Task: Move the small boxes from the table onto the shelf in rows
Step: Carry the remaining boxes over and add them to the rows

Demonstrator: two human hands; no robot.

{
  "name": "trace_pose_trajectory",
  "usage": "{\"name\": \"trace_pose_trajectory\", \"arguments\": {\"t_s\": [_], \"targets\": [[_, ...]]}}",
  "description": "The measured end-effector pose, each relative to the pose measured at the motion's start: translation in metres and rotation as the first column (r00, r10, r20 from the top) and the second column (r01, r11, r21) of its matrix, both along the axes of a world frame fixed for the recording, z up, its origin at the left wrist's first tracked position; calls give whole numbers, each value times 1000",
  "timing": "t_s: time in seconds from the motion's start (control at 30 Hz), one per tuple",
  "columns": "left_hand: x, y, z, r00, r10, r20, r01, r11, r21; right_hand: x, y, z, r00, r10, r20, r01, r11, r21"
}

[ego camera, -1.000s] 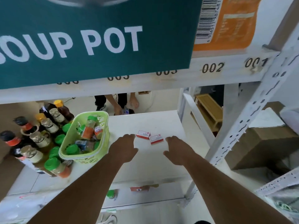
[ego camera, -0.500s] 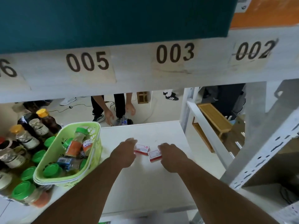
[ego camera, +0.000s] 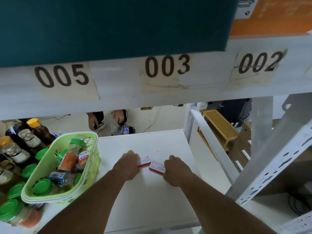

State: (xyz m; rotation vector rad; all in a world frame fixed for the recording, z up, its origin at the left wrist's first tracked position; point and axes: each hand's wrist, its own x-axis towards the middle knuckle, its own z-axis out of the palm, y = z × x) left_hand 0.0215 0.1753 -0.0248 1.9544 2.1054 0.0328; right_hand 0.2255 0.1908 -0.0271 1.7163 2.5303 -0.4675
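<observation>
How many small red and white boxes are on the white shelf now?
2. The left box lies at the left hand; the right box lies at the right hand. Both sit on the shelf. The hands may hide others.

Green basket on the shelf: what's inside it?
The green basket holds green-capped spice jars and a small blue-labelled container, lying tilted. Anything beneath them is hidden.

One head view — looking forward and down, close under the shelf beam (ego camera: pixel 118 92).
</observation>
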Motion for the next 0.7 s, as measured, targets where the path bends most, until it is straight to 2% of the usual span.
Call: {"name": "trace_pose_trajectory", "arguments": {"t_s": [0.33,0.5,0.7], "targets": [[-5,-20,1,983,143,120,-156,982,109,0,-11,14,988,-90,-126,91,996,6],[-10,-48,29,984,119,130,-132,986,103,9,-25,43,970,-109,-215,107,994,-23],[-1,-80,71,991,8,137,-26,991,135,16,-62,81,966,-113,-233,106,993,-41]]}}
